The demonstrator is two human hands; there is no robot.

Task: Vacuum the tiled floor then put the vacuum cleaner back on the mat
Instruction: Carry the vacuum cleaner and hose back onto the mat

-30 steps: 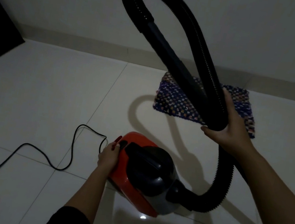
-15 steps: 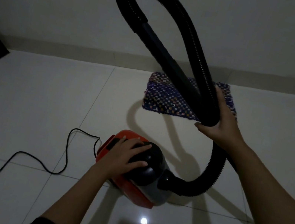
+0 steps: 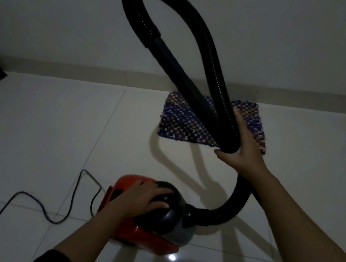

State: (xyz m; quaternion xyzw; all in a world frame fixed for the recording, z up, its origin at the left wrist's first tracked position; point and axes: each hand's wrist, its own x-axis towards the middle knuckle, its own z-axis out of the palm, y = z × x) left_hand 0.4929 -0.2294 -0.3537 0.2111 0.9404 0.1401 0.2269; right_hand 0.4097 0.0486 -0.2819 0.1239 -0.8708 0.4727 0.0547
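My left hand (image 3: 145,197) sits on the vacuum cleaner (image 3: 151,225), and its fingers bend round the black handle on top. My right hand (image 3: 241,151) is up high, with its fingers wrapped tight round the hose (image 3: 204,44), which is folded into a big loop. The vacuum cleaner stands on the tiled floor (image 3: 41,131), near the mat (image 3: 182,121) but not on it. I think the body is hard, smooth and a bit heavy, so the top handle is the best place to lift it. The hose is bendy and floppy, so it needs its own hand. The cord (image 3: 25,200) trails behind and may drag.
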